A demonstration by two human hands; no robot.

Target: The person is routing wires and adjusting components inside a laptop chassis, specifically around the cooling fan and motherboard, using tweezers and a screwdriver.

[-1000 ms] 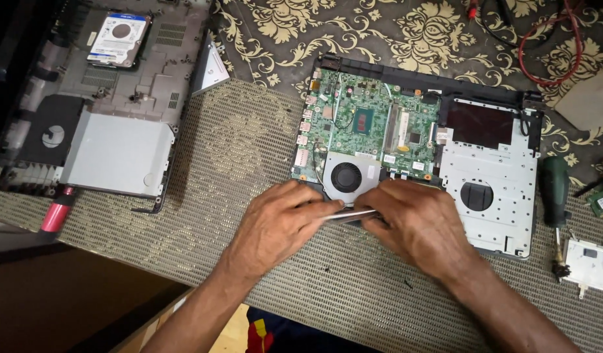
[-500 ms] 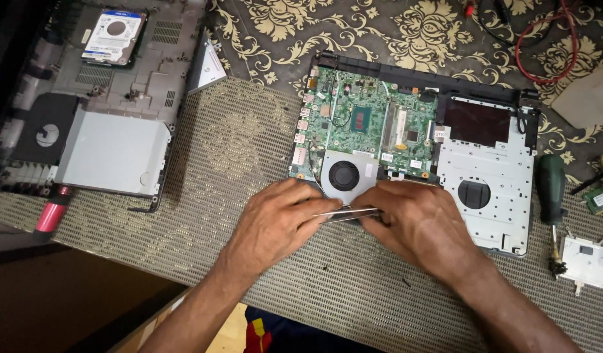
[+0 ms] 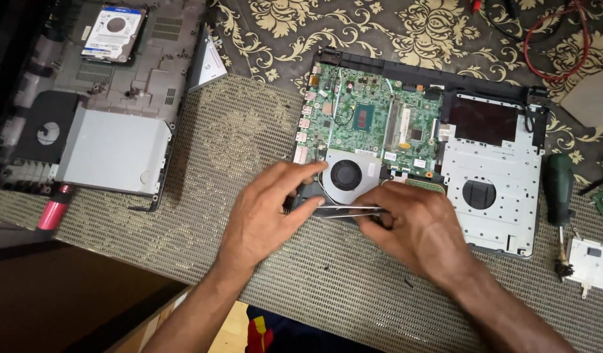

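Tweezers (image 3: 354, 209), thin metal, lying level across the front edge of the open laptop base (image 3: 491, 196), just below the fan (image 3: 346, 175). Both hands are gripping them: left hand (image 3: 269, 216) is pinching the left end between thumb and fingertips, right hand (image 3: 416, 225) is closing thumb and curled fingers on the right end. Tips are probably working at the fan cable or a connector, but the fingers are hiding that spot, cannot tell for sure.

Against the frames from a second and half a second ago almost nothing is changing: hands and tweezers are sitting in the same place and only the camera is drifting slightly, so this is slow fine work at one point, not a new step.

Green board (image 3: 373, 124) is lying behind the fan. Green-handled screwdriver (image 3: 558, 189) is lying right of the base, a small white part (image 3: 592, 261) beside its tip. Bottom cover (image 3: 112, 111) is resting far left with a hard drive (image 3: 112, 33) on it. Red wire (image 3: 543, 39) is curling top right on the patterned cloth (image 3: 275, 39)
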